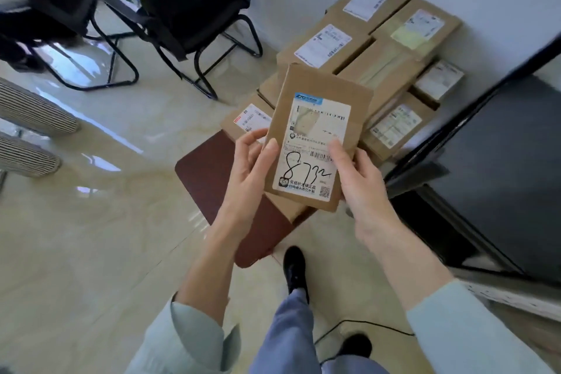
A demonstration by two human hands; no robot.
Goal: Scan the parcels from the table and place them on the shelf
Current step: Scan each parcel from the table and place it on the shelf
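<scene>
At the centre of the frame, the thumb of the left hand [253,161] presses the left edge of a flat cardboard parcel [318,133], its fingers curled behind it, while the right hand [356,182] pinches the lower right edge, thumb lying on the shipping label [315,143] and fingers out of sight underneath. The parcel is held tilted face-up toward the head camera, probably so that the label's barcodes and the handwritten number can be read or scanned; no scanner shows in view. Just behind and below it, more parcels [358,48] lie stacked label-up on a low dark-red table [209,173] against the white wall in the upper right, likely so each label stays readable. At the right edge stands a dark shelf unit [501,167], seemingly the destination. Black chairs [182,9] fill the upper left.
</scene>
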